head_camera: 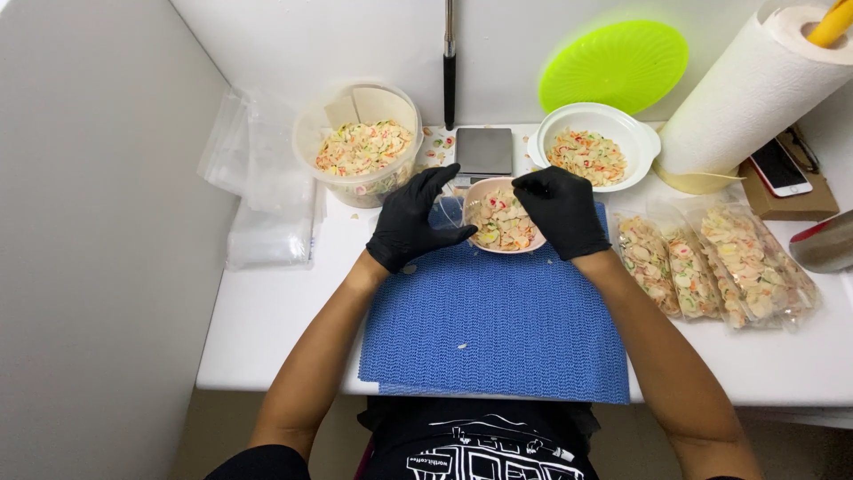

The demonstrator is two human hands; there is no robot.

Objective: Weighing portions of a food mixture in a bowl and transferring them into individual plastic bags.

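Your left hand [416,220] pinches the clear bag [449,213] open — right hand [562,212] grips the pink bowl [503,220], mid-fill — next, a steady tilt.

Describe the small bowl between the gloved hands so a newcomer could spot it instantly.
Start at the blue mat on the white table. At its far edge, the small pink bowl of pale chips sits between the left hand and right hand. Its neighbours are white or clear.
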